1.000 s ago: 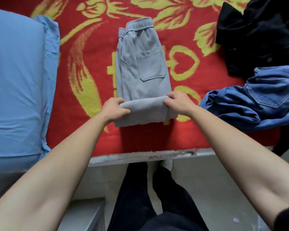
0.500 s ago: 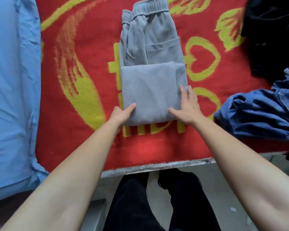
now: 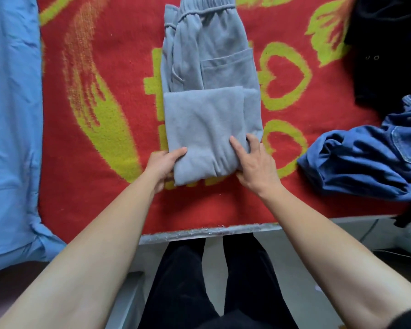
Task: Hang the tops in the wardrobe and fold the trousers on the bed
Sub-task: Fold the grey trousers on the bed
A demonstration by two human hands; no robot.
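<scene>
Gripping near end of trousers [image 3: 209,119] w/ both hands, centre of frame, on red blanket [image 3: 93,198]. Legs already doubled up over seat; waistband at top edge of frame, back pocket half covered by folded layer.

L hand [image 3: 164,162]: thumb on top, fingers tucked under near-left corner, pinching it. R hand [image 3: 256,162]: fingers loosely curved on top at near-right corner, thumb at fold edge below. Looks like a pinch too, though underside hidden. Prob. set for one more fold, away toward waistband.

Risks, as judged:
- Top layer sits short of right side, w/ strip of lower layer showing. Lifting by corners only could let layers slide further & skew bundle.
- Soft, thick cloth. Middle may sag between hands, leaving bulge or crease once laid down.
- Fuzzy blanket may drag on underside, so bottom layer could stay behind while top goes over.
- R grip looks shallower than L. Uneven pull could twist fold off square.

Jeans [image 3: 365,162] heaped at right, near R hand but apart, not yet folded. Black garment [image 3: 389,43] upper right, type unclear. Blue bedding [image 3: 10,115] along left.
</scene>
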